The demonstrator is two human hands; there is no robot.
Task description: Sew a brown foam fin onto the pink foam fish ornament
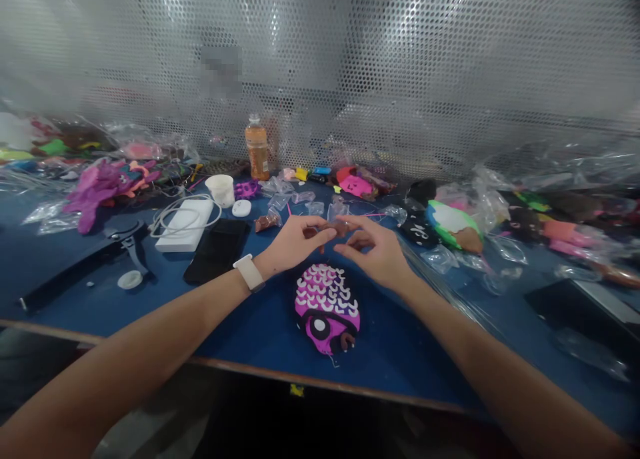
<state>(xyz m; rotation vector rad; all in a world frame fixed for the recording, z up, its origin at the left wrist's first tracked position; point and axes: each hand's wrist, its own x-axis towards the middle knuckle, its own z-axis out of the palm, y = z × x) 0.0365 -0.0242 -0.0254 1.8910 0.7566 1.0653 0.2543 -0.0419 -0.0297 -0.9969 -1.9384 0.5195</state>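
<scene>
Centre of frame: left hand (303, 240) and right hand (374, 251), fingertips close together above the blue desk (240, 332) — a small brown piece (342, 228) between them, holding hand unclear. Lower centre: a pink model (327, 305) with white crescents and one round eye. Left of centre: black phone (217, 251), white box (187, 225) with cable, white cup (220, 191). Upper centre: orange bottle (257, 152), upright — perforated screen (310, 59) behind.

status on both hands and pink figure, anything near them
Left hand and right hand: fingertips close together, any hold unclear. Pink figure: lying nearer the camera, untouched. Clear plastic just beyond the hands.
</scene>
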